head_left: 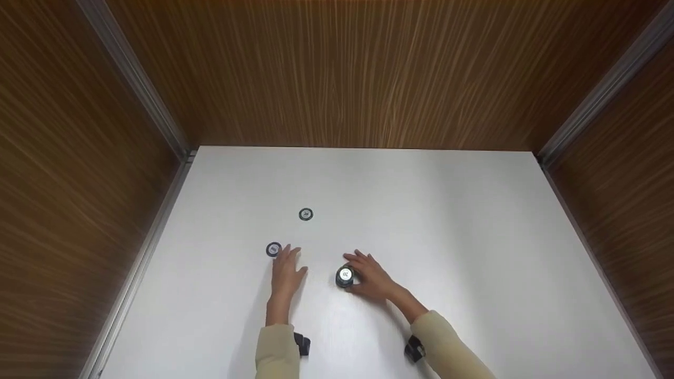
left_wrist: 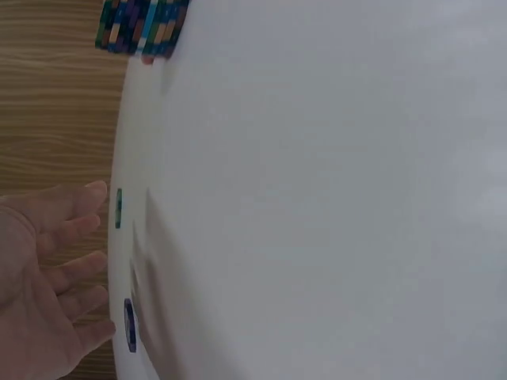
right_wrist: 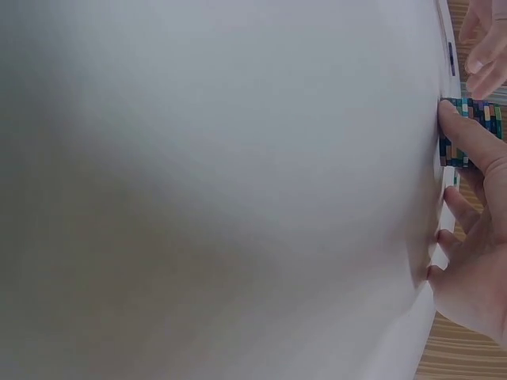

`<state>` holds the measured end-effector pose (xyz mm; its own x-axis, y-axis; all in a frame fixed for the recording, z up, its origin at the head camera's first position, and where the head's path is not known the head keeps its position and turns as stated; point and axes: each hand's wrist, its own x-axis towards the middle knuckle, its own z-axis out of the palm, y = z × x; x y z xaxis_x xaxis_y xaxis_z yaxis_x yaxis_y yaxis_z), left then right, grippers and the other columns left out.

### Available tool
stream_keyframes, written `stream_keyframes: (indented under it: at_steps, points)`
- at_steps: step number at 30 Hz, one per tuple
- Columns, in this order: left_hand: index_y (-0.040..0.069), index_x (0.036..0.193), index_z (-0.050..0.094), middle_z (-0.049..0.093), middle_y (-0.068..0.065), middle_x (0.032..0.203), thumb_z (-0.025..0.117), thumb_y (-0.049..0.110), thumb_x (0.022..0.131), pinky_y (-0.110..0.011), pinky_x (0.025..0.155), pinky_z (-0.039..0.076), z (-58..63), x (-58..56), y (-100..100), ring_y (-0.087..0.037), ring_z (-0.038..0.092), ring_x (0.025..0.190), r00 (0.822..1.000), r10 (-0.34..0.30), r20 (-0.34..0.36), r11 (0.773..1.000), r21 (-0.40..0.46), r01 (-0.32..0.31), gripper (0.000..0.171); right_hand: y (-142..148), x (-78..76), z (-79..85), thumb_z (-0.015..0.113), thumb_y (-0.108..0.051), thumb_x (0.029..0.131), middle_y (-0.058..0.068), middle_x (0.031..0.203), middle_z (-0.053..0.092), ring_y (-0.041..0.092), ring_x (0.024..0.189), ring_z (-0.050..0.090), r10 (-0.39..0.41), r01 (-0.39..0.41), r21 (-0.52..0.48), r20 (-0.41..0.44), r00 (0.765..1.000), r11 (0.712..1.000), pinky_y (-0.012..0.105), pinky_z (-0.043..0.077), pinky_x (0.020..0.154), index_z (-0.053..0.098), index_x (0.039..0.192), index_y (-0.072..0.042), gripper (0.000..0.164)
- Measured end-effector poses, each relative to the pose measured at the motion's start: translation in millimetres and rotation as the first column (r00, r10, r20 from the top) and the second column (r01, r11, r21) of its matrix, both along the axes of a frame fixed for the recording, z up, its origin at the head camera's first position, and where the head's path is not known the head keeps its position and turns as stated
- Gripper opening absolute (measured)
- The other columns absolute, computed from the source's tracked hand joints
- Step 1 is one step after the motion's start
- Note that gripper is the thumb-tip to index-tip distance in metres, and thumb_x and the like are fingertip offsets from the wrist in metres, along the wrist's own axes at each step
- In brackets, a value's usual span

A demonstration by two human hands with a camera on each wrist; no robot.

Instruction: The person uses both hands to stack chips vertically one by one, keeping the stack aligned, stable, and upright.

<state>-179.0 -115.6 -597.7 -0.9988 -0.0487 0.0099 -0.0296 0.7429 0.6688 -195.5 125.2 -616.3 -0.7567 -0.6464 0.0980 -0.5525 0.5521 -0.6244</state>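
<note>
A stack of poker chips (head_left: 345,276), its edges striped in green, blue and orange, stands on the white table. My right hand (head_left: 373,279) grips it from the right, thumb on the near side and a finger on the far side; the other fingers spread past it toward the table. In the right wrist view the thumb (right_wrist: 471,134) lies along the chips' edges. My left hand (head_left: 285,271) holds nothing, fingers extended, its fingertips right by a single dark-rimmed chip (head_left: 273,249). Farther back lies another single chip (head_left: 306,214), green-edged in the left wrist view.
The white tabletop (head_left: 474,226) runs back to a brown wood-grain panel (head_left: 337,73). Similar panels stand at left and right, with metal rails (head_left: 142,79) at the corners. Black wrist devices (head_left: 303,345) sit by both sleeves.
</note>
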Motion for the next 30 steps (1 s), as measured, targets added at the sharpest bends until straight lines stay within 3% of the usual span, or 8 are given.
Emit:
stream_keyframes:
  at_steps: [5, 9, 15, 19, 24, 30]
  points:
    - [0.000, 0.131, 0.045, 0.028, -0.027, 0.141, 0.065, 0.011, 0.083, -0.060, 0.102, 0.014, 0.4, -11.8, -20, -0.047, 0.015, 0.130, 0.999, 0.033, 0.032, 0.990, -0.139, -0.028, 0.053, 0, 0.2, 1.3, 0.075, -0.022, 0.075, 0.017, 0.137, 0.040, 0.039, 0.131, 0.022, 0.000, 0.001, -0.015, 0.011, 1.000, 1.000, 0.055, 0.010, 0.105, 0.058, 0.113, -0.007, 0.044]
    - [0.001, 0.134, 0.043, 0.023, -0.025, 0.144, 0.063, 0.008, 0.084, -0.061, 0.102, 0.012, -0.2, -18.9, -31, -0.048, 0.011, 0.130, 0.997, 0.011, 0.080, 0.979, -0.202, 0.006, 0.054, 0, 0.1, 1.5, 0.074, -0.022, 0.076, 0.015, 0.138, 0.040, 0.038, 0.131, 0.022, -0.009, 0.009, -0.006, 0.021, 1.000, 1.000, 0.054, 0.009, 0.106, 0.058, 0.113, -0.008, 0.043]
    - [0.002, 0.135, 0.042, 0.021, -0.024, 0.145, 0.052, 0.001, 0.088, -0.064, 0.100, 0.010, -1.3, -23.7, -37, -0.048, 0.009, 0.131, 0.990, -0.041, 0.134, 0.981, -0.184, 0.066, 0.047, 0, 1.2, -0.2, 0.074, -0.026, 0.076, 0.012, 0.139, 0.039, 0.035, 0.133, 0.021, -0.023, 0.023, 0.006, 0.039, 0.999, 1.000, 0.051, 0.009, 0.107, 0.057, 0.114, -0.011, 0.044]
    - [0.001, 0.132, 0.045, 0.028, -0.023, 0.142, 0.049, -0.002, 0.089, -0.063, 0.100, 0.013, -0.7, -25.1, -35, -0.046, 0.015, 0.130, 0.990, -0.033, 0.134, 0.984, -0.170, 0.056, 0.043, -1, 1.8, -0.1, 0.074, -0.025, 0.075, 0.011, 0.139, 0.039, 0.036, 0.132, 0.021, -0.024, 0.023, 0.005, 0.029, 0.999, 1.000, 0.052, 0.009, 0.107, 0.057, 0.114, -0.010, 0.045]
    - [0.000, 0.134, 0.043, 0.031, -0.023, 0.141, 0.049, -0.007, 0.086, -0.059, 0.102, 0.019, 0.5, -33.3, -32, -0.045, 0.021, 0.129, 0.992, -0.019, 0.122, 0.982, -0.185, 0.042, 0.048, -1, 1.3, 1.1, 0.075, -0.024, 0.075, 0.012, 0.139, 0.040, 0.036, 0.132, 0.022, -0.023, 0.023, 0.005, 0.017, 1.000, 1.000, 0.052, 0.010, 0.106, 0.057, 0.114, -0.009, 0.046]
    - [0.000, 0.137, 0.037, 0.025, -0.020, 0.145, 0.043, -0.009, 0.086, -0.056, 0.104, 0.016, -0.6, -43.0, -22, -0.043, 0.017, 0.131, 0.990, -0.065, 0.128, 0.973, -0.212, 0.091, 0.053, -2, 1.0, -0.1, 0.076, -0.024, 0.074, 0.012, 0.138, 0.040, 0.037, 0.132, 0.023, -0.022, 0.022, 0.004, 0.019, 1.000, 1.000, 0.053, 0.010, 0.106, 0.058, 0.113, -0.009, 0.045]
